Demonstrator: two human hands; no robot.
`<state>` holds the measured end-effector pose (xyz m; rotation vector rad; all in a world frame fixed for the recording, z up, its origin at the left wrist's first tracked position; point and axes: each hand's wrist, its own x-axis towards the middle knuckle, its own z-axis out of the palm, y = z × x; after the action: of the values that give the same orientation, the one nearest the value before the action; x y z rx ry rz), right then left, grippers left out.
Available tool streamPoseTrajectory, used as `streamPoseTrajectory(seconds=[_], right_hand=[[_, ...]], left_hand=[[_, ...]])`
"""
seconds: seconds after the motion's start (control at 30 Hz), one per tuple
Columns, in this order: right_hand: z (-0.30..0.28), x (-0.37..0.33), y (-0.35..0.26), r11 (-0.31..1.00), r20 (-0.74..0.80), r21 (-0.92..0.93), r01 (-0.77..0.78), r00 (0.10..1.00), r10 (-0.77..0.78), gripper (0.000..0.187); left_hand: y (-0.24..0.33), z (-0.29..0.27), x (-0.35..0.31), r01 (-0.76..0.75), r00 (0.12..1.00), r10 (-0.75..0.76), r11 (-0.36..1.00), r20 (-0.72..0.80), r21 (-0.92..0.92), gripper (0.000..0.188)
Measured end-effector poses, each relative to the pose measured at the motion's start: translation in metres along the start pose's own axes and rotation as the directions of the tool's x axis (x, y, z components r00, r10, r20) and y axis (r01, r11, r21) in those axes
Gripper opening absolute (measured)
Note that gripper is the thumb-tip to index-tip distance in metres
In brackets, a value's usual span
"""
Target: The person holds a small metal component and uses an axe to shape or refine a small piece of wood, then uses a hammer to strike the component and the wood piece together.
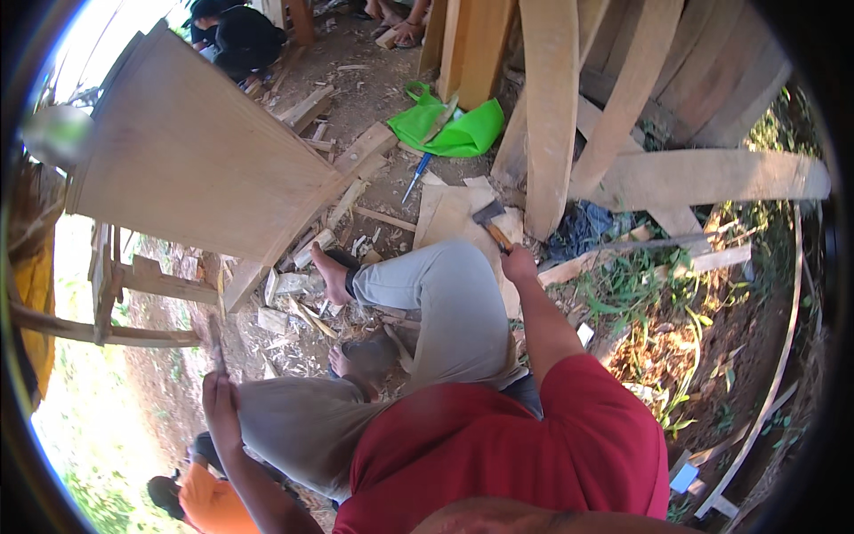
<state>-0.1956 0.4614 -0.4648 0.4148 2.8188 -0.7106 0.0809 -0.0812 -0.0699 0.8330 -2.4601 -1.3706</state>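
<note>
My right hand (pixel 519 264) is closed round the wooden handle of a small hatchet (pixel 488 213). Its dark flat head is over pale wooden boards (pixel 445 216) on the ground. My left hand (pixel 220 396), beside my left knee, grips a thin, narrow stick-like tool (pixel 217 345) pointing away from me; its exact kind is not clear. Beyond that hand stands a large tilted wooden panel (pixel 205 147) with a beam along its lower right side. My bare feet (pixel 331 274) are among wood chips and offcuts.
A bright green bag (pixel 471 132) lies ahead, with a blue-handled screwdriver-like tool (pixel 416 178) near it. Long curved planks (pixel 553 116) lean at the right. One person in orange (pixel 213 498) is at lower left; another in black (pixel 249 40) crouches at far left.
</note>
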Motion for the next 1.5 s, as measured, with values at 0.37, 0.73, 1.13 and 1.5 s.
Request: streamPoseTrajectory(seconds=[0.37, 0.73, 1.13, 1.5], right_hand=[[-0.25, -0.083, -0.228, 0.047, 0.007, 0.999, 0.014, 0.907, -0.42, 0.032], [-0.281, -0.186, -0.301, 0.125, -0.01, 0.982, 0.14, 0.704, -0.71, 0.038], [-0.261, -0.212, -0.327, 0.074, 0.154, 0.983, -0.166, 0.543, -0.826, 0.041], [-0.254, -0.249, -0.349, 0.329, -0.457, 0.25, 0.91, 0.411, -0.789, 0.037]], left_hand=[[0.108, 0.126, 0.056, -0.285, 0.866, 0.346, 0.935, 0.361, -0.211, 0.017], [0.071, 0.143, 0.056, -0.322, 0.847, 0.423, 0.891, 0.324, -0.322, 0.03], [0.064, 0.105, 0.019, -0.364, 0.829, 0.455, 0.88, 0.325, -0.304, 0.024], [0.057, 0.097, 0.009, -0.323, 0.873, 0.406, 0.897, 0.271, -0.302, 0.024]])
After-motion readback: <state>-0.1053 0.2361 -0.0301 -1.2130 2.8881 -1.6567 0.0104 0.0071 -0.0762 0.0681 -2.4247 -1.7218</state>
